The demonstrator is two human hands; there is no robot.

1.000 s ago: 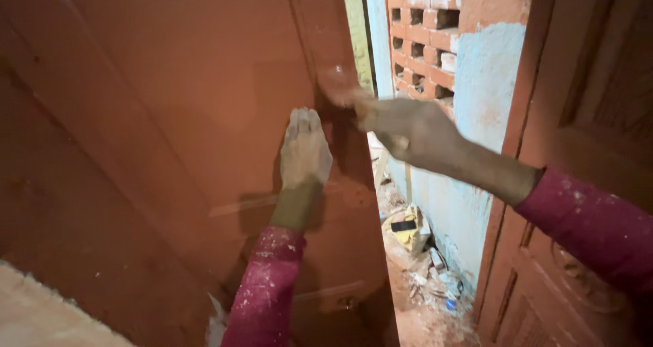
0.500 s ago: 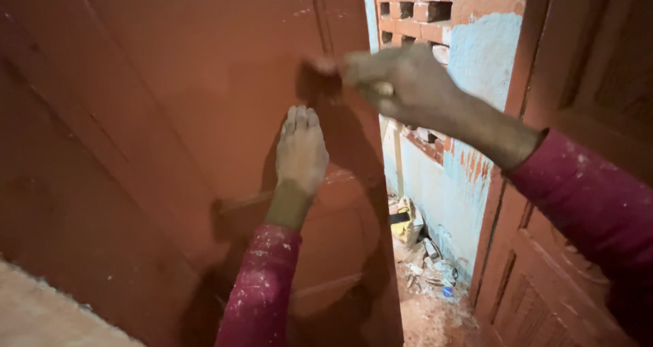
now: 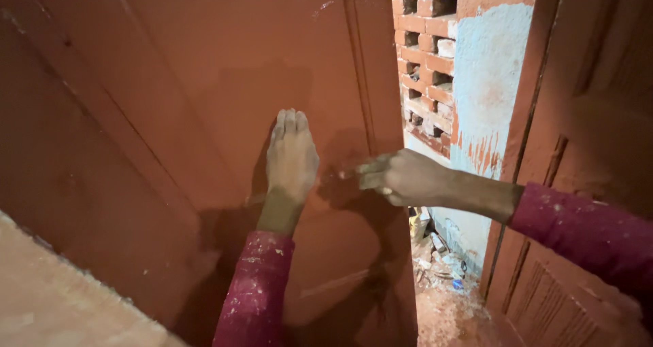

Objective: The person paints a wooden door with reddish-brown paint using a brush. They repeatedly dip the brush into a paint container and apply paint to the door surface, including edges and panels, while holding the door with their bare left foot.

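Note:
A red-brown wooden door (image 3: pixel 204 82) fills the left and middle of the head view. My left hand (image 3: pixel 291 158) lies flat against its panel, fingers straight and together, holding nothing. My right hand (image 3: pixel 403 178) is just to the right of it, near the door's edge. Its fingers are curled around a small reddish pad pressed to the door's surface, and most of the pad is hidden by the fingers. Both arms wear dusty magenta sleeves.
A second red-brown carved door leaf (image 3: pixel 592 116) stands at the right. Through the gap between the leaves I see an openwork brick wall (image 3: pixel 425 55) with a pale blue plastered part (image 3: pixel 486 82). Rubble and litter (image 3: pixel 439 258) lie on the ground below.
My right hand has come down the door from above my left hand to beside it. The left hand has stayed flat on the panel.

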